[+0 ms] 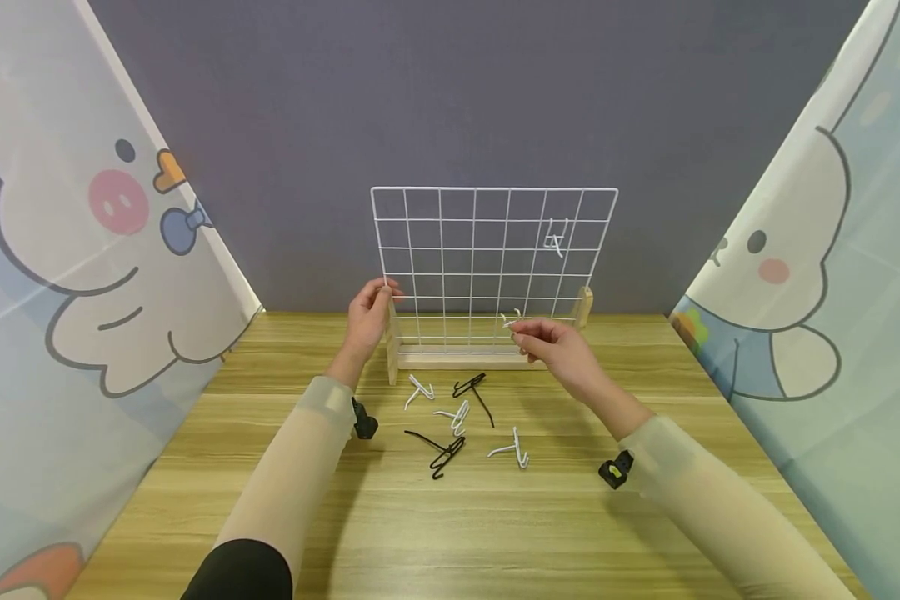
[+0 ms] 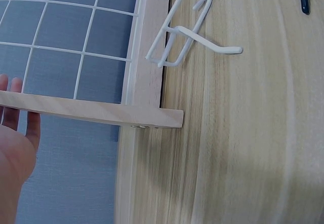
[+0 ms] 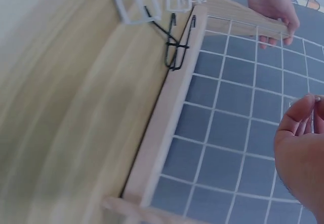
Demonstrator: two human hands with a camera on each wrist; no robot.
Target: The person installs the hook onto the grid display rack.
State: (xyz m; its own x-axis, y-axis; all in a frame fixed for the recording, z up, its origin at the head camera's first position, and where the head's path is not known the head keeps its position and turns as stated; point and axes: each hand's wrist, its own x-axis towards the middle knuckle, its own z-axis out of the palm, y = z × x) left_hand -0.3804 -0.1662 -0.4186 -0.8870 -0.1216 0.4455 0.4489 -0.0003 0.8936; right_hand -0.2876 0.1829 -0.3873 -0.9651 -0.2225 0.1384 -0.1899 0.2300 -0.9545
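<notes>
A white wire grid point(image 1: 495, 188) stands upright in a wooden base point(image 1: 465, 361). My left hand point(image 1: 365, 321) grips the wooden side post point(image 1: 392, 346), its fingers passing behind the wood in the left wrist view. Between thumb and fingertips, my right hand point(image 1: 562, 354) pinches a white hook point(image 1: 511, 320) in front of the lower grid; its two bent prongs point up and the rest is covered by the fingers. Another white hook point(image 1: 555, 242) hangs on the grid's upper right.
In front of the base, white hooks point(image 1: 516, 450) and two black hooks point(image 1: 447, 454) lie scattered on the wood-grain table point(image 1: 450, 542). A grey panel point(image 1: 307, 167) rises behind the grid, with cartoon-printed cloth point(image 1: 60, 208) on both sides.
</notes>
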